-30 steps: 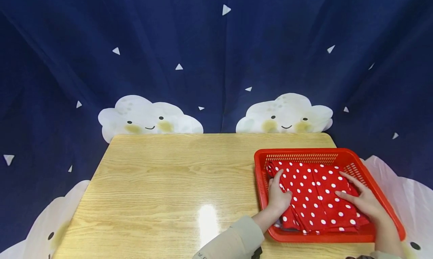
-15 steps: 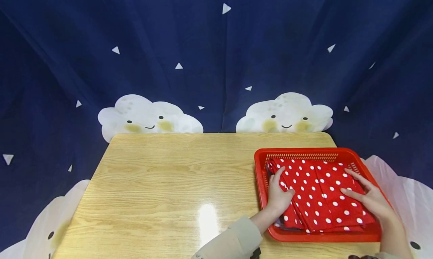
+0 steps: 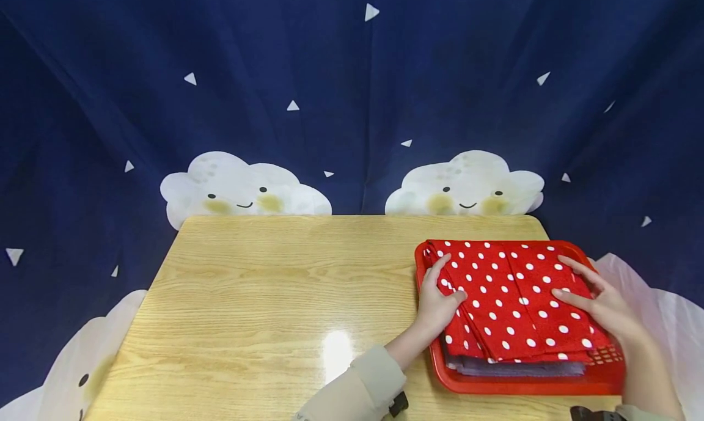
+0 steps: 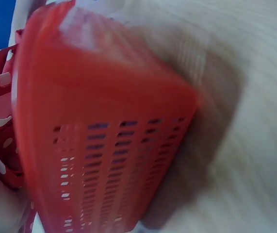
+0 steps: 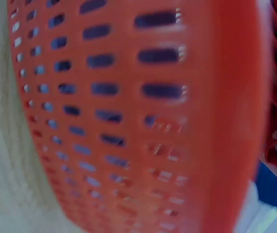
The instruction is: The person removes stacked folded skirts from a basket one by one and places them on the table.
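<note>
Both hands grip a folded red cloth with white polka dots [image 3: 508,305] by its two sides, held over a red plastic basket [image 3: 484,384]. My left hand [image 3: 438,305] has its thumb on top of the left edge. The right hand [image 3: 610,308] holds the opposite edge, thumb and a finger spread over the dots. Below the cloth, a greyish-purple folded cloth [image 3: 522,368] shows inside the basket. In the left wrist view the red basket wall [image 4: 99,107] fills the middle, the dotted cloth [image 4: 2,145] above its rim. The right wrist view shows the slotted basket side [image 5: 128,111].
The basket stands at the right end of a light wooden table [image 3: 264,286]. Behind the table hangs a dark blue curtain [image 3: 275,60] printed with white clouds and triangles.
The dotted cloth has risen from inside the basket to above its rim, with both hands moving up along with it. The greyish-purple cloth underneath has come into sight.
</note>
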The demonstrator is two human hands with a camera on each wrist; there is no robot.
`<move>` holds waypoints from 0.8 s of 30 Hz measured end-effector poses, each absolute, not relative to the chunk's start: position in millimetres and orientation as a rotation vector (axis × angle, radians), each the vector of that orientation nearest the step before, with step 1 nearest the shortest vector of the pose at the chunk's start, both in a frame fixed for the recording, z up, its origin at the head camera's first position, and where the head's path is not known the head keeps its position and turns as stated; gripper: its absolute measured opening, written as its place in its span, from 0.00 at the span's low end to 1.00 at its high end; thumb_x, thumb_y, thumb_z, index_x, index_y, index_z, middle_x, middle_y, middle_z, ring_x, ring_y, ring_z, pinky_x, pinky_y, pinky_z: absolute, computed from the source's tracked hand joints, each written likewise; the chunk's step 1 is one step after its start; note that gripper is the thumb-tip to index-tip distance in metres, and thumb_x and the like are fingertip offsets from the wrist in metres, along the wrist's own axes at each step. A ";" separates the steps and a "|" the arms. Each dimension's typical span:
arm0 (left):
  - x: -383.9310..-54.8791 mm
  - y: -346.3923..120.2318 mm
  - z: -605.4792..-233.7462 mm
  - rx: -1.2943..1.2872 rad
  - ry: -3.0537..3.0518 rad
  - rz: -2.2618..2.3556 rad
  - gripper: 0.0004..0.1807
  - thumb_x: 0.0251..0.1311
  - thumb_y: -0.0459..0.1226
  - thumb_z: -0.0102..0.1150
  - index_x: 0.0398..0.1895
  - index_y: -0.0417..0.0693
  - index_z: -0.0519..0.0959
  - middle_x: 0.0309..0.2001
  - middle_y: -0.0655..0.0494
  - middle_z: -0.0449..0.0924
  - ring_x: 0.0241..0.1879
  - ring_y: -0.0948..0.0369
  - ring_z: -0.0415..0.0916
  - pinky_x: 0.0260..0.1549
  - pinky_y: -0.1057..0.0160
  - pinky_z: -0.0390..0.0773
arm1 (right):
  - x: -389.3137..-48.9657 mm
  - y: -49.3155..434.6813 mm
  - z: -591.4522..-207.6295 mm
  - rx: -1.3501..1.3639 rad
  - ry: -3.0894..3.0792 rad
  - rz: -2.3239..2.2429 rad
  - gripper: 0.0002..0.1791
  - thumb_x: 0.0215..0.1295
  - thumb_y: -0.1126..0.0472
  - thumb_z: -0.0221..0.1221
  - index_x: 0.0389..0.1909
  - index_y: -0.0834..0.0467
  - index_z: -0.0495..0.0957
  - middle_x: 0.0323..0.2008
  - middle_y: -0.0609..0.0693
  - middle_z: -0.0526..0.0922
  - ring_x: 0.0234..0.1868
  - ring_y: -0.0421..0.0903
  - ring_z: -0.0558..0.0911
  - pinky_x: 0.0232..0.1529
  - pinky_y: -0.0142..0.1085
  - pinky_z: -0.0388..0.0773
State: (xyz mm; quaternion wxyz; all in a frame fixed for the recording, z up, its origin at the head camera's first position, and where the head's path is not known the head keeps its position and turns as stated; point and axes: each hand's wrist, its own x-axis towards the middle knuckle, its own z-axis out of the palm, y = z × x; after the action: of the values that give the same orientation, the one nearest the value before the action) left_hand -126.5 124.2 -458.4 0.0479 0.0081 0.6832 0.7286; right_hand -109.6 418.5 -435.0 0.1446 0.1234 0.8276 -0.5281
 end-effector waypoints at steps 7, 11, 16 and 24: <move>-135.2 102.8 -445.5 0.040 1.995 2.287 0.38 0.43 0.23 0.59 0.60 0.60 0.68 0.53 0.57 0.67 0.50 0.59 0.69 0.43 0.63 0.74 | -118.7 397.4 -417.0 0.309 2.438 -1.496 0.37 0.62 0.50 0.54 0.67 0.27 0.47 0.56 0.60 0.53 0.32 0.41 0.81 0.32 0.42 0.80; -140.5 89.8 -439.7 0.027 1.919 2.320 0.37 0.45 0.23 0.58 0.61 0.59 0.68 0.55 0.53 0.67 0.49 0.57 0.71 0.41 0.59 0.77 | -125.3 383.8 -408.1 0.262 2.420 -1.562 0.37 0.62 0.53 0.55 0.68 0.31 0.48 0.55 0.53 0.55 0.32 0.39 0.81 0.33 0.41 0.80; -149.3 70.8 -434.0 0.020 1.881 2.329 0.37 0.46 0.23 0.57 0.62 0.58 0.67 0.55 0.50 0.68 0.49 0.56 0.72 0.40 0.58 0.78 | -133.4 363.9 -400.5 0.240 2.376 -1.665 0.37 0.62 0.56 0.56 0.69 0.35 0.50 0.53 0.47 0.58 0.33 0.36 0.80 0.32 0.40 0.80; -166.6 33.3 -426.5 0.028 1.902 2.287 0.37 0.47 0.25 0.57 0.63 0.57 0.65 0.57 0.48 0.67 0.51 0.54 0.70 0.41 0.57 0.77 | -146.5 323.7 -391.6 0.263 2.392 -1.663 0.39 0.60 0.51 0.57 0.70 0.37 0.49 0.62 0.62 0.50 0.38 0.32 0.74 0.35 0.38 0.79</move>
State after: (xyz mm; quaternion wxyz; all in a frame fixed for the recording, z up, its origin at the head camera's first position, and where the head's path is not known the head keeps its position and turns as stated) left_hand -166.6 33.3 -426.5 0.0831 0.0094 0.6372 0.7661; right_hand -146.5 323.7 -391.6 0.1079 0.0892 0.8130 -0.5651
